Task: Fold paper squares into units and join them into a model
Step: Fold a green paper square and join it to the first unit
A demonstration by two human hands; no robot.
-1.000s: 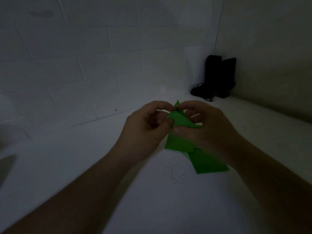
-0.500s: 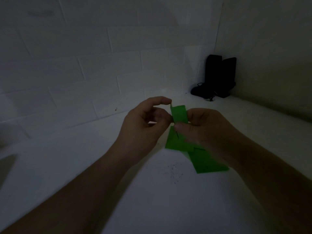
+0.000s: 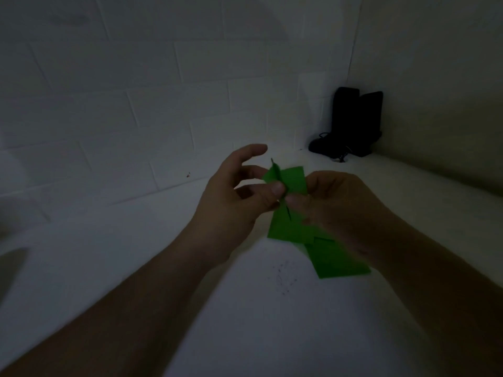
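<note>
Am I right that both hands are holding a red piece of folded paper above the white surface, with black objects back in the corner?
Not quite: the folded paper is green, not red, as the head view shows. The rest holds: the left hand and right hand pinch it above the white surface, and black objects stand in the corner.

Bright green paper [image 3: 292, 178]; white bench [image 3: 245, 322] with dark specks [image 3: 284, 278]; white brick-patterned wall [image 3: 136, 91]; black bag [image 3: 351, 123].
</note>
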